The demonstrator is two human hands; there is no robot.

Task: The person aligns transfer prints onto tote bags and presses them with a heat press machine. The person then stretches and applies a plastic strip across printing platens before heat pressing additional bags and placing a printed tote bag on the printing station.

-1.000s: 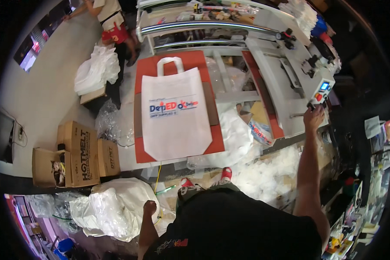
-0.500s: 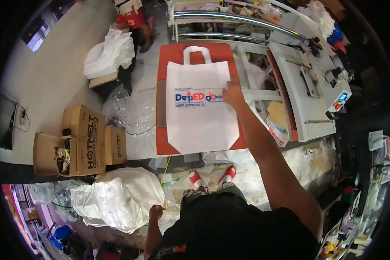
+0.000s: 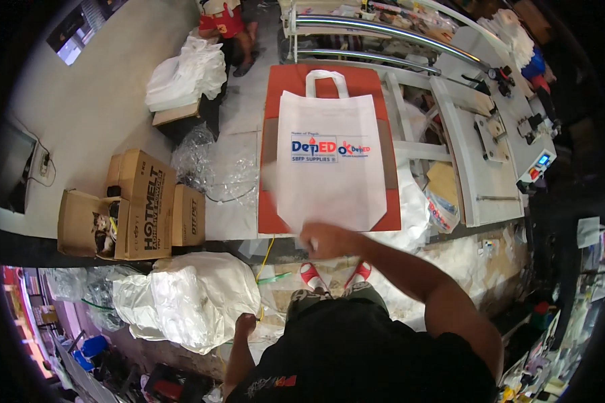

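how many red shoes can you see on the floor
2: the left shoe, just below the right hand in the picture, and the right shoe, below the lower end of the white bag. Others could be hidden among the clutter.

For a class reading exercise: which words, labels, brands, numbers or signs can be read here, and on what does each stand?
I won't copy the wording; the print stands here:
White tote bag: large blue and red lettering, readable; smallest lines too small.
Tall cardboard box: large dark lettering, readable.
Small cardboard box: dark lettering, readable.
Control panel screen: too small to read.
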